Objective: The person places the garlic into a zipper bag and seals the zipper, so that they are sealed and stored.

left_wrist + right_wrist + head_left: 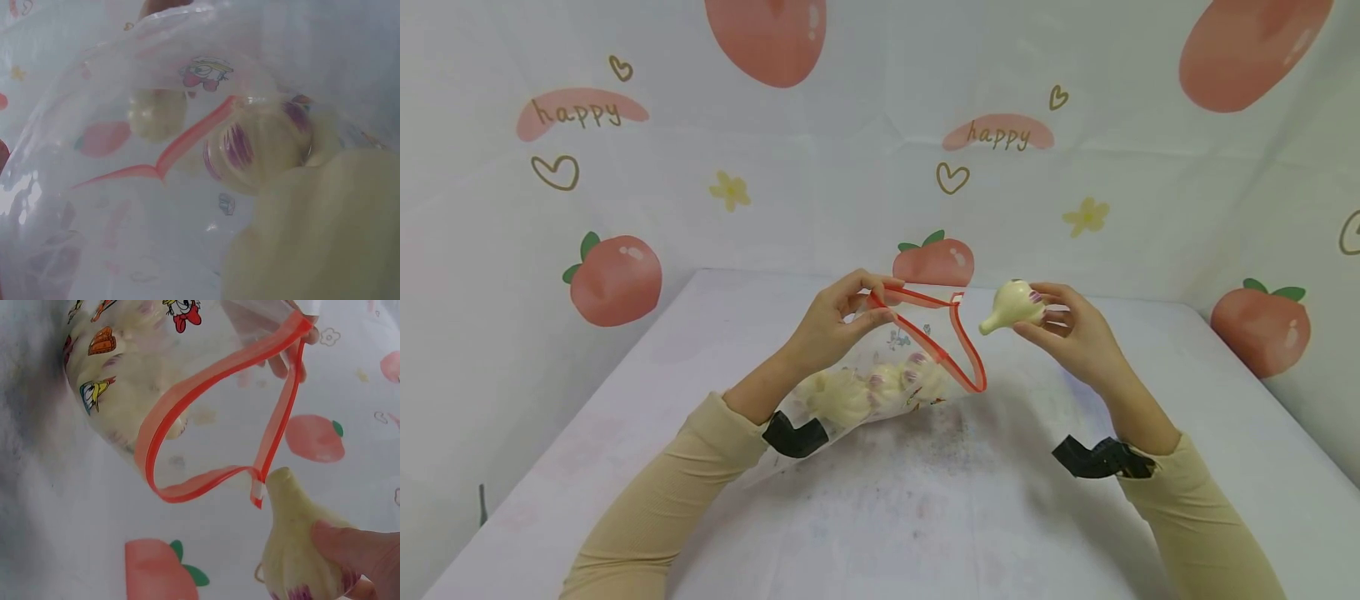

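Note:
A clear plastic zip bag (895, 337) with a red-edged mouth stands open, its opening turned to the right. My left hand (838, 321) pinches the bag's rim between thumb and fingers. Inside lie several pale garlic bulbs (880, 387) with purple streaks, seen through the film in the left wrist view as well. My right hand (1075, 337) holds another garlic bulb (1015, 304) by its round end, stem pointing left toward the bag mouth. In the right wrist view, that bulb (300, 544) is just beside the red zip edge (162, 444). Whether they touch I cannot tell.
The white table (865, 533) spreads under both arms. Behind it hangs a white backdrop cloth (850, 167) printed with fruit, hearts and flowers. Dark bands (795, 435) sit at both wrists.

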Action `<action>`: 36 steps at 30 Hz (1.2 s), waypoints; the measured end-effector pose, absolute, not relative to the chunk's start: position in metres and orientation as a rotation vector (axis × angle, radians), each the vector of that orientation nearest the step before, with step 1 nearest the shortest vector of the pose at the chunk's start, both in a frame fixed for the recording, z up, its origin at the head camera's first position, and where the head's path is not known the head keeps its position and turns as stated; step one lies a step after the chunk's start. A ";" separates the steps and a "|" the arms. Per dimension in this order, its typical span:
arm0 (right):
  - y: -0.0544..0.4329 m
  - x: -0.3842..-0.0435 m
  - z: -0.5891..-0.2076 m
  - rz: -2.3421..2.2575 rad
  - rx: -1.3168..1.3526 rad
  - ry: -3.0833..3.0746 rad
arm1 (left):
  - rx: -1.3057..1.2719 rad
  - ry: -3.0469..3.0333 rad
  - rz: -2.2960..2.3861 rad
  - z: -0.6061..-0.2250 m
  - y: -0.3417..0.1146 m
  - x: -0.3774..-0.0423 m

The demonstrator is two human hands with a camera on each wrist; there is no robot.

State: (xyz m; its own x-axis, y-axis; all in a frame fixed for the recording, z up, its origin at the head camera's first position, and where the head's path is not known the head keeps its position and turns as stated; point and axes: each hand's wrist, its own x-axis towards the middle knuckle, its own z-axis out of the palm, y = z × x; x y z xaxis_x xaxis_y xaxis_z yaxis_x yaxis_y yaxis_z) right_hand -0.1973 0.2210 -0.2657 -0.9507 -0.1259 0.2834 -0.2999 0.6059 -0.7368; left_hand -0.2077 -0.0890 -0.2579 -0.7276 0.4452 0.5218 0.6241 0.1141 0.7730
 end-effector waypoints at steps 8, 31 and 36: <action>0.214 -0.193 -0.265 1.270 0.392 -2.613 | -1.081 -2.214 -1.666 -0.258 -0.089 -0.208; 0.193 -0.190 -0.265 1.251 0.511 -2.618 | -1.073 -2.228 -1.647 -0.258 -0.090 -0.209; 0.190 -0.191 -0.267 1.227 0.553 -2.622 | -1.064 -2.242 -1.642 -0.258 -0.089 -0.209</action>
